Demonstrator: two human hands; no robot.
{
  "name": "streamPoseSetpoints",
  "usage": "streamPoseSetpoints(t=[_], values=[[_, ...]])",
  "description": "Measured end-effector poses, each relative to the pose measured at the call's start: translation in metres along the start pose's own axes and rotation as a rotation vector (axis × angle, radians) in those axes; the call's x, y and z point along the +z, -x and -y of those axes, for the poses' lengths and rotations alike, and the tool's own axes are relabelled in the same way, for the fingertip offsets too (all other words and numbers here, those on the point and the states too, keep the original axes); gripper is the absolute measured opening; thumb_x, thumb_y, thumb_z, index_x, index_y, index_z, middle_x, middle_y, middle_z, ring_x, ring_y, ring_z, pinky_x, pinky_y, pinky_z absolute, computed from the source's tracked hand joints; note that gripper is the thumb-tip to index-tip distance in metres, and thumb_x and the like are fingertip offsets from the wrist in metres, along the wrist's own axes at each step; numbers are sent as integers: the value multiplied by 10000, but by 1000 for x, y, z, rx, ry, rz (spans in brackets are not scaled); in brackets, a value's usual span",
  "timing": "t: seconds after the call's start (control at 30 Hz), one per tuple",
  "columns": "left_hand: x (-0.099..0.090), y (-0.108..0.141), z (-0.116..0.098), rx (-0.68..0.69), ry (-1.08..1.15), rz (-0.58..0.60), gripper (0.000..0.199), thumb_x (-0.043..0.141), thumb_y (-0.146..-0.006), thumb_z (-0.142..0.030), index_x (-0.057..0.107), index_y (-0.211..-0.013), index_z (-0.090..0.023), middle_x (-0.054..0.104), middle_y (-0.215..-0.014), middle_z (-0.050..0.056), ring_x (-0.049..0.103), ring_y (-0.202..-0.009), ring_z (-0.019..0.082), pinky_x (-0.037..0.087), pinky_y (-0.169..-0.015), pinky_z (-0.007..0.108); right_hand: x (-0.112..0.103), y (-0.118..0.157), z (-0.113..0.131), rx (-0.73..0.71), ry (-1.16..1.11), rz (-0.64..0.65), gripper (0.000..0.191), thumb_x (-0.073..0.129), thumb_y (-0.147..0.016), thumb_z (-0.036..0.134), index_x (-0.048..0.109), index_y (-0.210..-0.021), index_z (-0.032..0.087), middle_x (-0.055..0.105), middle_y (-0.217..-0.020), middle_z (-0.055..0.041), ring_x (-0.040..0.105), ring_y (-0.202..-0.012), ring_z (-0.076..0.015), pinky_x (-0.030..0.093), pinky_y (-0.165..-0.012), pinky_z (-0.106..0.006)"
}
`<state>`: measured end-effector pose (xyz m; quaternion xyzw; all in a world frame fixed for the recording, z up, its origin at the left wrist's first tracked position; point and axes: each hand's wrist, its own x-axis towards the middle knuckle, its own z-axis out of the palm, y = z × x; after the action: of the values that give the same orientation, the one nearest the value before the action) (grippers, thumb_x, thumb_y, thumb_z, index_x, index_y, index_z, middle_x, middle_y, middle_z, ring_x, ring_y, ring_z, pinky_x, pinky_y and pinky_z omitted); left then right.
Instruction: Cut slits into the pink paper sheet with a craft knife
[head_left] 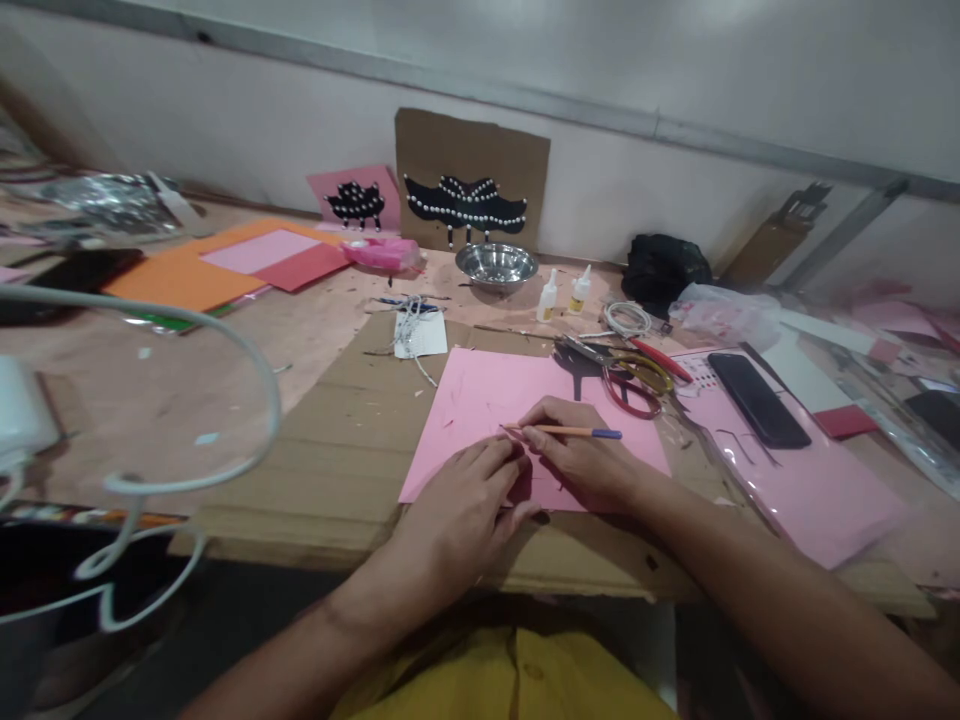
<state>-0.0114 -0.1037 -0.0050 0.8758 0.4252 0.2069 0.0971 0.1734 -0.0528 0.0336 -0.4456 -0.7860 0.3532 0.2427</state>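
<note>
A sheet of pink paper (480, 390) lies on brown cardboard in front of me. My right hand (574, 445) is closed around an orange pen with a blue end (581, 431), its tip pointing left, close above or on the paper. Beside it, my left hand (469, 490) rests on the sheet, fingers bent and thumb apart. What lies under its fingers is hidden in shadow. Beyond my right hand, scissors with red and yellow handles (634, 385) and a black cut-out shape (577, 375) lie over the sheet's far right corner.
A steel bowl (496, 265) and two small glue bottles (562, 295) stand at the back. Black beaded cut-outs on cardboard (469, 205) lean on the wall. A phone (757, 400) lies right on pink sheets. A white cable (262, 370) loops at left, near orange paper (180, 275).
</note>
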Motion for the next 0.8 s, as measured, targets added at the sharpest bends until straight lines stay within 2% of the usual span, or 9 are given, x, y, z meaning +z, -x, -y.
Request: streamPoseSetpoints(t=[0.27, 0.4, 0.6, 0.8], values=[[-3, -1, -2, 22, -20, 8, 334, 684, -886, -264, 679, -1157, -70, 707, -1203, 163, 638, -1174, 317, 538, -1040, 492, -5, -1, 8, 53, -4, 33, 200, 556, -988, 292, 678, -900, 160, 699, -898, -20, 619, -807, -108, 449, -727, -220], [-5, -2, -3, 6, 2, 11, 317, 675, -891, -273, 677, -1158, -101, 704, -1207, 152, 634, -1181, 307, 539, -1037, 487, -6, 0, 11, 66, -14, 33, 211, 539, -989, 288, 675, -889, 160, 705, -911, -28, 620, -829, -116, 450, -747, -229], [-5, -1, -2, -1, 7, 18, 302, 679, -892, -296, 678, -1137, -120, 709, -1189, 146, 641, -1160, 307, 548, -1018, 488, -7, 0, 7, 108, -40, 39, 222, 546, -974, 338, 677, -907, 172, 714, -941, -38, 636, -863, -140, 467, -743, -243], [-6, -2, -4, -9, -20, 37, 306, 658, -905, -281, 671, -1163, -117, 699, -1228, 143, 628, -1187, 298, 526, -1043, 462, -9, 0, 4, 83, -17, 51, 228, 529, -977, 341, 659, -897, 172, 698, -906, -31, 619, -831, -133, 456, -736, -239]])
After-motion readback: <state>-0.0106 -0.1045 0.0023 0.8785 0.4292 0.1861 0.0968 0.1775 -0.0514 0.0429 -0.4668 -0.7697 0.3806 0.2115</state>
